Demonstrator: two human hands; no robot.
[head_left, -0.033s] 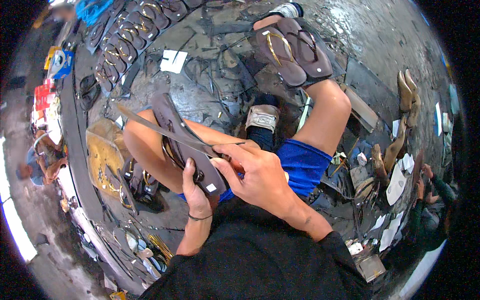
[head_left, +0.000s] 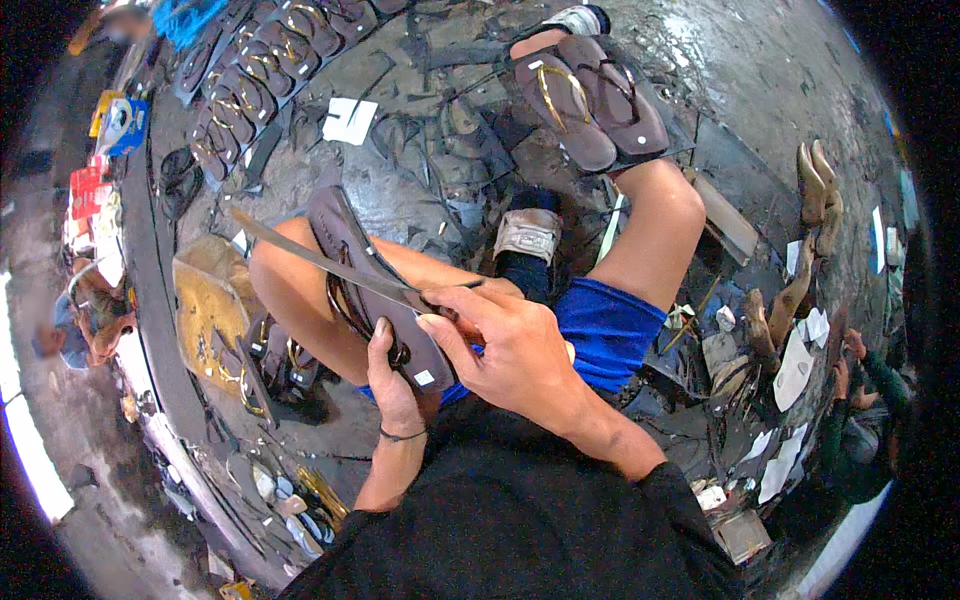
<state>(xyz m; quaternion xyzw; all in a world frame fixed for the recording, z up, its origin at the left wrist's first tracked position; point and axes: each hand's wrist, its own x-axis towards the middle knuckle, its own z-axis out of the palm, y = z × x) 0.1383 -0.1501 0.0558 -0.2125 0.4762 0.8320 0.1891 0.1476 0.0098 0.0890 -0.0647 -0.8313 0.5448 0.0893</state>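
A dark brown flip-flop (head_left: 368, 277) lies slanted over my left thigh, its sole edge turned up and a small white sticker at the heel. My left hand (head_left: 395, 385) grips it at the heel end, thumb on top near the strap. In my closed right hand (head_left: 505, 345) is a knife, with its long thin blade (head_left: 310, 252) pointing up and left across the flip-flop. The blade lies at the sole's right edge near my fingers; its handle is mostly hidden in my palm. Another pair of brown flip-flops (head_left: 597, 105) rests by my right knee, one with a gold strap.
Rows of finished-looking flip-flops (head_left: 262, 75) lie at the far left. Dark scraps (head_left: 470, 140) litter the floor between my legs. A worn yellow-brown board (head_left: 205, 310) with flip-flops beside it is left of me. Wooden foot forms (head_left: 815, 190) lie right. Other people sit at both sides.
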